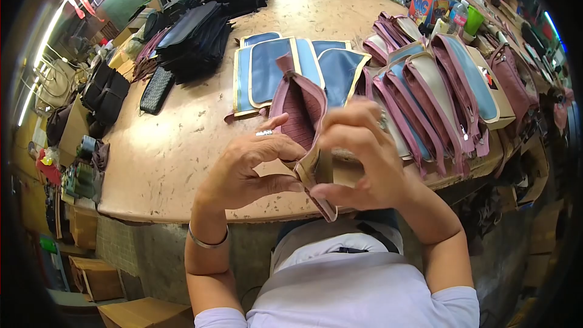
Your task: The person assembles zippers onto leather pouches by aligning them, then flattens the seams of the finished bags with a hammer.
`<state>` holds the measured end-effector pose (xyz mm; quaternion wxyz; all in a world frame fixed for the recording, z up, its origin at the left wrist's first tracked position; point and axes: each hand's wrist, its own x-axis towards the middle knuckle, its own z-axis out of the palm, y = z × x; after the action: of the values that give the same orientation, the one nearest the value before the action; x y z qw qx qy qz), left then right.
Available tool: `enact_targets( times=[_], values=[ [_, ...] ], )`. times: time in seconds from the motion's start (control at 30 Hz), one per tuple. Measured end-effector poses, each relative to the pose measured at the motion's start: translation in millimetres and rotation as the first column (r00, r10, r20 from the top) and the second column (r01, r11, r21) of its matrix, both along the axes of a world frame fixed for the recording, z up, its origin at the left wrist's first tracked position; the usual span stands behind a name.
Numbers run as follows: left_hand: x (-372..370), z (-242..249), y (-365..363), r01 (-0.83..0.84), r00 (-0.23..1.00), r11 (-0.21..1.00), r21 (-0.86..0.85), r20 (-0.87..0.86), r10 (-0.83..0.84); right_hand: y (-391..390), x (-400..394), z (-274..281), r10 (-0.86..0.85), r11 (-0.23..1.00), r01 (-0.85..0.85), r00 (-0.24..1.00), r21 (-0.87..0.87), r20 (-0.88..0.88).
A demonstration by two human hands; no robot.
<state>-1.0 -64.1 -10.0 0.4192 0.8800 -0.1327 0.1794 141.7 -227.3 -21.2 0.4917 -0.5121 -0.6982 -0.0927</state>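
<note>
A mauve pouch (296, 123) with a ribbed lining and a zip along its mouth gapes upward at the table's front edge. My left hand (246, 167), with a ring and a bracelet, is closed on the pouch's near left edge, thumb below and fingers above. On the other side my right hand (364, 152) curls around the near right edge, its thumb against the lower part. The upper fingers of that hand are blurred. Just behind the pouch lie blue flap panels (273, 73) with cream edging.
Mauve, blue and white bag pieces (419, 97) are stacked at the right. Black pouches (191, 39) pile up at the back left of the table (164, 170). A bottle (458, 15) and a green cup (473, 21) stand at the back right. Cardboard boxes (146, 314) sit below.
</note>
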Motion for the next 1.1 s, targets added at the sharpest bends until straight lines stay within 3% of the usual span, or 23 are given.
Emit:
enact_targets(
  times=[0.03,0.17,0.3,0.4,0.5,0.6,0.7,0.8,0.9,1.0,1.1],
  values=[
    [1,1,-1,-0.005,1.000,1.000,0.000,0.010,0.005,-4,-3,-1,-0.037,0.998,0.036,0.999,0.056,0.008],
    [5,1,-6,-0.016,0.999,1.000,-0.009,0.038,0.017,-7,-11,-5,0.036,0.996,-0.039,0.999,-0.076,-0.039],
    [6,0,-9,-0.049,0.997,0.998,-0.039,0.059,0.051,-6,-13,-6,0.057,0.993,-0.074,0.983,-0.095,-0.174],
    [7,-1,-10,-0.058,0.998,0.998,-0.019,0.037,0.059,-6,-15,-10,-0.036,0.997,0.031,0.996,-0.071,-0.077],
    [9,-2,-15,-0.104,0.994,0.994,0.016,0.036,0.103,-11,-24,-5,-0.250,0.967,0.254,0.960,-0.015,0.128],
    [11,-4,-22,-0.180,0.984,0.982,0.060,0.022,0.179,-11,-27,-7,-0.338,0.939,0.343,0.924,0.001,0.180],
    [11,-2,-28,-0.264,0.964,0.961,0.083,0.015,0.264,-5,-21,-15,-0.246,0.969,0.246,0.968,-0.004,0.051],
    [11,-8,-27,-0.283,0.959,0.959,0.012,0.010,0.283,-1,-14,-20,-0.044,0.994,0.003,0.920,-0.105,-0.389],
    [11,-12,-23,-0.270,0.963,0.962,-0.045,-0.028,0.269,-4,-14,-16,-0.023,0.982,-0.063,0.896,-0.180,-0.443],
    [9,-9,-24,-0.267,0.962,0.963,-0.034,-0.061,0.265,-4,-17,-7,-0.077,0.982,0.017,0.945,-0.187,-0.318],
    [10,-10,-23,-0.259,0.965,0.965,-0.042,-0.063,0.256,-2,-17,-12,-0.095,0.985,0.040,0.939,-0.170,-0.330]
  ],
)
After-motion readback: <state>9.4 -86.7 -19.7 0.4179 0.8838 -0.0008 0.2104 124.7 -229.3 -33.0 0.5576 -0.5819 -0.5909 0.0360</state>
